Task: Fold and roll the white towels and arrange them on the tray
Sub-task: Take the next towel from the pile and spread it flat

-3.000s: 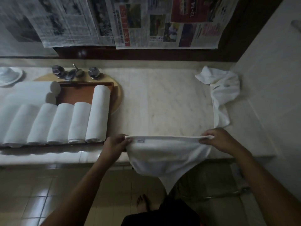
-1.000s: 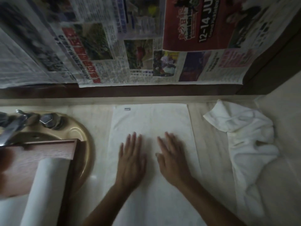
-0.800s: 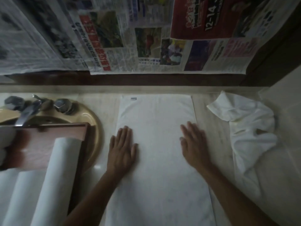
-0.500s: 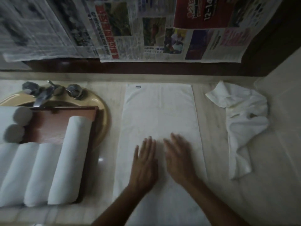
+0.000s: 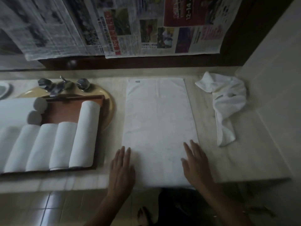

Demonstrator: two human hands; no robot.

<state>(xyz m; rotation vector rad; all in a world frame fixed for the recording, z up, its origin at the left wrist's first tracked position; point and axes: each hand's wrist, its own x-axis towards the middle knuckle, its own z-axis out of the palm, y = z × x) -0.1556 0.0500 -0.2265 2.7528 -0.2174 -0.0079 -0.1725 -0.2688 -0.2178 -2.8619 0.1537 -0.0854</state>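
Left hand [image 5: 121,168] and right hand [image 5: 195,165] flat, fingers straight, pressing near left and right edges of 1 spread towel [image 5: 158,121] at desk [image 5: 247,154] front edge. Bare desk either side. 1 crumpled towel [image 5: 228,101] right. Tray [image 5: 65,110] left, 7 rolls [image 5: 84,134] visible.

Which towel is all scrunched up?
The crumpled towel at the right end of the counter, by the wall. The middle towel lies spread flat, and the rolled towels sit on the tray.

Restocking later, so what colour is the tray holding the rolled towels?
The tray is reddish-brown, clearest in the head view.
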